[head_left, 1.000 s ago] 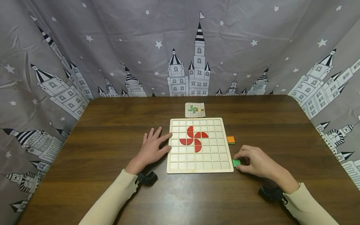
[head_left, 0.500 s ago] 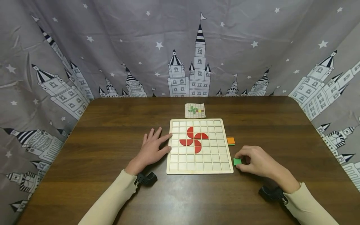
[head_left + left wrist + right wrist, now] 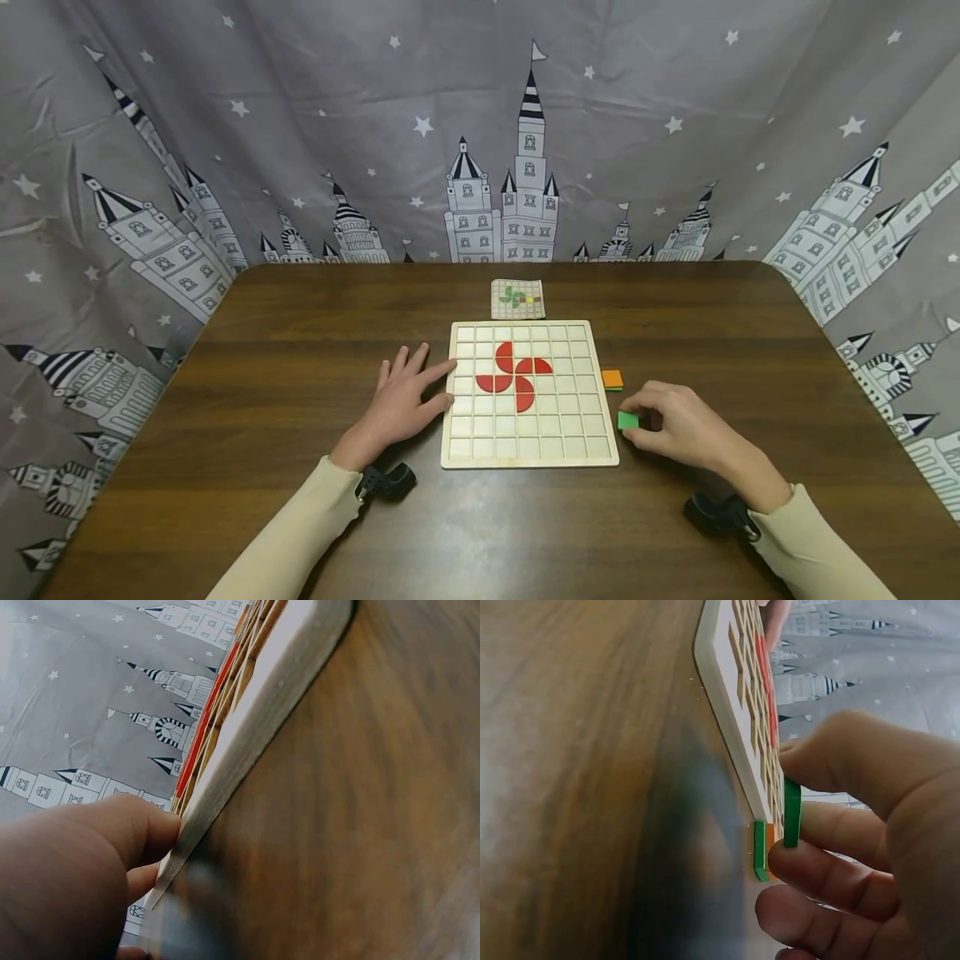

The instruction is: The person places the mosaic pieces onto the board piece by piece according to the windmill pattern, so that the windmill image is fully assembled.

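My right hand (image 3: 686, 421) pinches a small green square tile (image 3: 627, 421) between thumb and fingers, just off the board's right edge. In the right wrist view that green tile (image 3: 791, 814) is raised above the tabletop. The wooden grid board (image 3: 528, 450) lies flat, with red rounded pieces (image 3: 525, 394) forming a pinwheel in its upper middle cells. At the board's left edge rests my left hand (image 3: 401, 404), fingers spread and its index finger and thumb touching the rim. The left wrist view shows its thumb (image 3: 150, 825) right against the board's pale side (image 3: 247, 727).
An orange tile (image 3: 612, 378) lies on top of a green one (image 3: 760, 847) beside the board's right edge. Behind the board is a pattern card (image 3: 517, 299) showing a green pinwheel and a row of coloured squares. A grey castle-print curtain (image 3: 337, 100) hangs beyond the brown table (image 3: 315, 333).
My right hand has picked the green tile up from beside the board's lower right edge and shifted it slightly toward the back. My left hand keeps its place at the rim.
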A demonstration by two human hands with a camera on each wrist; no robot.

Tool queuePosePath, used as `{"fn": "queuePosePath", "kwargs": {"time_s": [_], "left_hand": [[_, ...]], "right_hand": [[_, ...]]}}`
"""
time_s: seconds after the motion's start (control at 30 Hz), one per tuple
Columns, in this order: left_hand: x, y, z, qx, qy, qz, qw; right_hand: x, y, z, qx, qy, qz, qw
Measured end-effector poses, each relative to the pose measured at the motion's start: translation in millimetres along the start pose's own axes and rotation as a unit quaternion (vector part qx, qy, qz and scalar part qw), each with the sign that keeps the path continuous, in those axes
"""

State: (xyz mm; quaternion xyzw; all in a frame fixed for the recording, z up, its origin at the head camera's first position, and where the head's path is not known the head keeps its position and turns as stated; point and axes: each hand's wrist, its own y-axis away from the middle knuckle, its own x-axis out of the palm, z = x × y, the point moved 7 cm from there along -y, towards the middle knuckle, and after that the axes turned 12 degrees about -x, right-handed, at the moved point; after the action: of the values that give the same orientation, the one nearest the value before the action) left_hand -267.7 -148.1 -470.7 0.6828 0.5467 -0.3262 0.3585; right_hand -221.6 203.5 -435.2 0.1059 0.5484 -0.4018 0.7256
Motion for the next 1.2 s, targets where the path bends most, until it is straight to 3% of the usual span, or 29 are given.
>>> {"fn": "queuePosePath", "kwargs": {"time_s": [0.33, 1.2], "left_hand": [[0.7, 1.2, 3.8, -0.004, -0.004, -0.005, 1.0], [2.4, -0.1, 1.9, -0.004, -0.001, -0.001, 1.0]], "right_hand": [[-1.7, -17.4, 2.5, -0.02, 0.0, -0.019, 0.9996], [7.1, -57.3, 7.5, -0.035, -0.014, -0.011, 0.9992]]}}
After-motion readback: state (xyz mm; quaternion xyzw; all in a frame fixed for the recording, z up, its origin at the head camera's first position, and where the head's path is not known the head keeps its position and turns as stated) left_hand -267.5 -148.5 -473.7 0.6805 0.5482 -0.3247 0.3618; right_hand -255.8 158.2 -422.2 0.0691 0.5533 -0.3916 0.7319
